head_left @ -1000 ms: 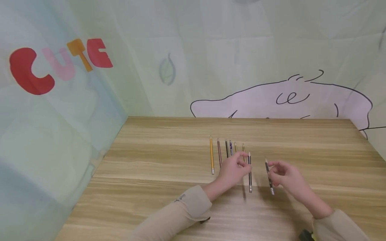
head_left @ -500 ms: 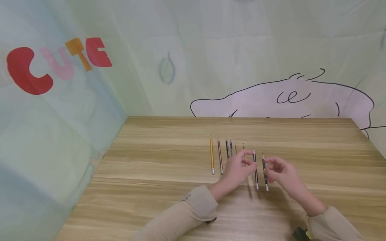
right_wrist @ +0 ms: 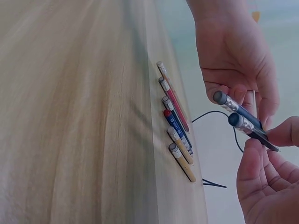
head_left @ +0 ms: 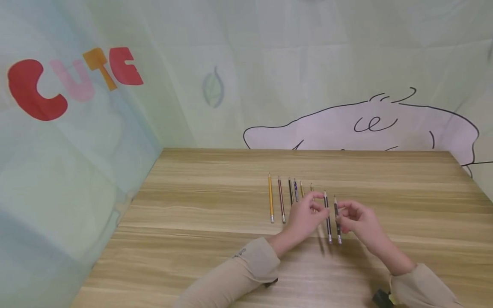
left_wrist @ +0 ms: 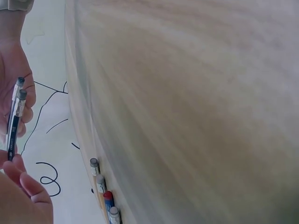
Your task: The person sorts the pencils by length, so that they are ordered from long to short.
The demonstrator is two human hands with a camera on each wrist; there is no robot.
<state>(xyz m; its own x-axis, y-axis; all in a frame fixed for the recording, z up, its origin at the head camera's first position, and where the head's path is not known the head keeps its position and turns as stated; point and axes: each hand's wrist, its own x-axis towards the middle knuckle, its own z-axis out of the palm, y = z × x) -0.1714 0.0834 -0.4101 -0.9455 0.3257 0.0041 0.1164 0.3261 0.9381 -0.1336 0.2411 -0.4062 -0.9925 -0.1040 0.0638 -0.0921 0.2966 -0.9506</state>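
Raised over the table, my left hand (head_left: pixel 306 218) pinches a dark pencil (head_left: pixel 328 224) between thumb and fingers. To its right, my right hand (head_left: pixel 362 220) pinches a second dark pencil (head_left: pixel 338 231) the same way. Both have sharpened tips pointing away from me and eraser ends towards me, nearly parallel with a narrow gap in the head view. In the right wrist view the silver eraser band (right_wrist: pixel 243 122) of one pencil overlaps the other. Left of the hands, several pencils lie in a row, including a yellow pencil (head_left: pixel 271 199) and a dark red pencil (head_left: pixel 281 201).
The row also has a black pencil (head_left: pixel 290 190), a purple-patterned pencil (head_left: pixel 295 188) and plain wood pencils (head_left: pixel 312 187), partly behind my left hand. The wood-grain table (head_left: pixel 192 192) meets a printed cloth backdrop (head_left: pixel 269 85) at its far edge.
Over the last second the two held pencils have come closer together, the left one moving right and the right one moving left and straightening. The row on the table stays put.
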